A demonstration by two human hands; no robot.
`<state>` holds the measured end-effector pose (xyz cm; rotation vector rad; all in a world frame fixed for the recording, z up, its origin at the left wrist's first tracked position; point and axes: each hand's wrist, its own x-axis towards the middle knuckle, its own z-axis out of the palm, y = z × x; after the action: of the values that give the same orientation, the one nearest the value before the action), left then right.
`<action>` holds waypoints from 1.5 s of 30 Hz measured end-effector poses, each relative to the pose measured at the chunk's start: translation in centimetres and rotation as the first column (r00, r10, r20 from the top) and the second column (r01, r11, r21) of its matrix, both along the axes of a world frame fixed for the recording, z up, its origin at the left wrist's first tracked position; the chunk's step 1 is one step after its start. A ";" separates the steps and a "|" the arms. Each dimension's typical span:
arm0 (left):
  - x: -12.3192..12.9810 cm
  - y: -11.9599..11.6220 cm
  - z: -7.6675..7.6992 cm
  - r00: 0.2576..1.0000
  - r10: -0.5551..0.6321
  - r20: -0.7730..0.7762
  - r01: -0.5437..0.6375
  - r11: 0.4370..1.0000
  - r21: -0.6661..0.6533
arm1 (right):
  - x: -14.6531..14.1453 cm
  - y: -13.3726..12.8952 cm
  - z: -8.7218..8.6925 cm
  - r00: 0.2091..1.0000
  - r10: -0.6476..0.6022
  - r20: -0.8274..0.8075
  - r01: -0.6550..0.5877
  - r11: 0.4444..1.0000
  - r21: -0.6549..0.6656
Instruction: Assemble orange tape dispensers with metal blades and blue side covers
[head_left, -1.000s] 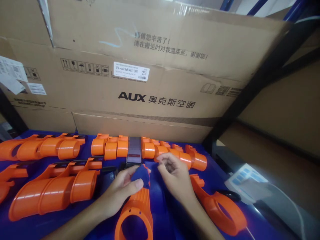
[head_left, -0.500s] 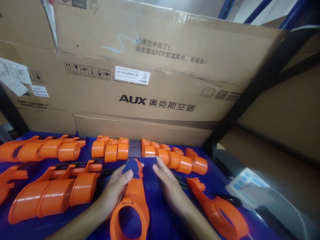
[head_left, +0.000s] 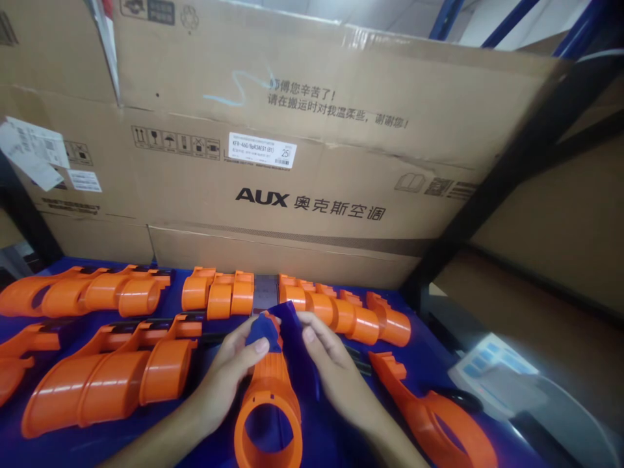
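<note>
My left hand [head_left: 229,367] is closed around the upper end of an orange plastic part with a round ring [head_left: 295,429] at its near end. A dark blue piece [head_left: 260,330] sits at that upper end under my left thumb. My right hand [head_left: 334,364] grips a long, flat dark blue plastic piece [head_left: 298,351] by its right side. This piece stands tilted just right of the orange part, its top corner close to the left fingertips. Whether the two touch, I cannot tell. Fingers hide parts of both.
Orange ringed parts [head_left: 119,377] lie in rows at left, with more rows [head_left: 319,309] behind my hands. One orange part [head_left: 439,419] lies at right beside a clear bag [head_left: 507,383]. A large cardboard sheet [head_left: 195,195] stands behind the blue surface, beside a dark post [head_left: 468,195].
The flat blue piece has tipped from lying flat to standing on edge, and leans toward the orange part. The orange ring has swung slightly right. Both hands keep their hold.
</note>
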<state>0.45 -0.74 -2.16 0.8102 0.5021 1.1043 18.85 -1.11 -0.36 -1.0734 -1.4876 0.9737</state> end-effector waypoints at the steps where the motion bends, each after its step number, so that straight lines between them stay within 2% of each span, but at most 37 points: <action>1: 0.0 0.1 -0.1 1.000 0.008 -0.010 -0.008 1.000 0.009 | 0.0 0.0 0.0 1.000 -0.002 0.012 0.001 1.000 0.016; 7: -0.1 0.7 -0.7 0.983 0.161 -0.088 -0.158 0.986 0.046 | 0.8 0.1 0.2 0.999 -0.037 0.029 0.037 0.999 0.033; 13: 0.0 0.9 -0.4 0.956 0.268 -0.122 -0.268 0.963 0.016 | 1.6 0.3 0.6 0.992 -0.066 0.107 0.042 0.976 0.213; 21: 0.1 0.6 -0.2 0.954 0.282 -0.103 -0.274 0.958 0.087 | 1.3 0.5 0.7 0.992 -0.009 0.129 -0.022 0.971 0.238; 32: 0.0 0.6 -0.4 0.961 0.268 -0.065 -0.253 0.952 0.173 | 1.2 0.2 1.1 0.981 0.003 0.192 -0.045 0.976 0.215; 36: -0.2 0.6 -0.8 0.963 0.266 -0.042 -0.256 0.953 0.165 | 1.3 0.1 0.8 0.987 0.007 0.162 -0.039 0.980 0.195; 41: -0.5 0.6 -1.3 0.966 0.256 -0.030 -0.247 0.953 0.175 | 1.2 -0.1 0.8 0.986 0.082 0.142 -0.105 0.981 0.165; 43: -0.5 0.5 -1.4 0.967 0.254 -0.026 -0.244 0.952 0.186 | 1.3 -0.2 0.9 0.982 0.085 0.171 -0.118 0.974 0.193; 45: -0.5 0.5 -1.3 0.968 0.250 -0.020 -0.241 0.948 0.207 | 1.4 -0.2 0.9 0.968 0.023 0.251 -0.096 0.954 0.283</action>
<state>-0.08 -0.22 -3.43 0.9718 0.5453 1.3863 20.27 -1.28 0.51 -0.9598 -1.8119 0.6482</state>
